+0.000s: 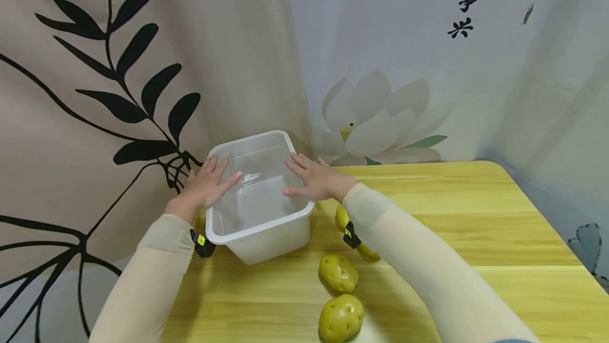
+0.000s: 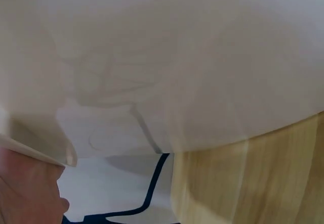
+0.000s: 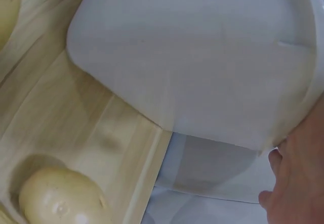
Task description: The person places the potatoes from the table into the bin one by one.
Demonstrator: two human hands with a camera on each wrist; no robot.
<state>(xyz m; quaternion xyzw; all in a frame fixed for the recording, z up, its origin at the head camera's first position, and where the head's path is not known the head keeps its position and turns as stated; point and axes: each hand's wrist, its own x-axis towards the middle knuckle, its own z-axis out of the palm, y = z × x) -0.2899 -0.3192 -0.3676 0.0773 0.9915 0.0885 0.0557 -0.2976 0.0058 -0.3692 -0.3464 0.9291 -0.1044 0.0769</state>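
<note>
A white plastic tub (image 1: 266,237) stands at the far left corner of the table, with nothing inside it. My left hand (image 1: 202,187) holds its left rim, the thumb reaching over the inside. On the opposite rim, my right hand (image 1: 316,178) holds on with spread fingers and the thumb inward. The right wrist view shows some fingers (image 3: 288,178) below the rim, outside the tub wall (image 3: 202,62). In the left wrist view, the tub wall (image 2: 167,67) fills most of the picture. Nearest the right forearm lie yellow potatoes (image 1: 341,217), partly hidden.
Two more potatoes, one (image 1: 339,273) behind the other (image 1: 341,317), lie on the wooden table (image 1: 485,226) near its front. A printed curtain (image 1: 238,57) hangs close behind the tub. The table's back edge runs beside the right hand.
</note>
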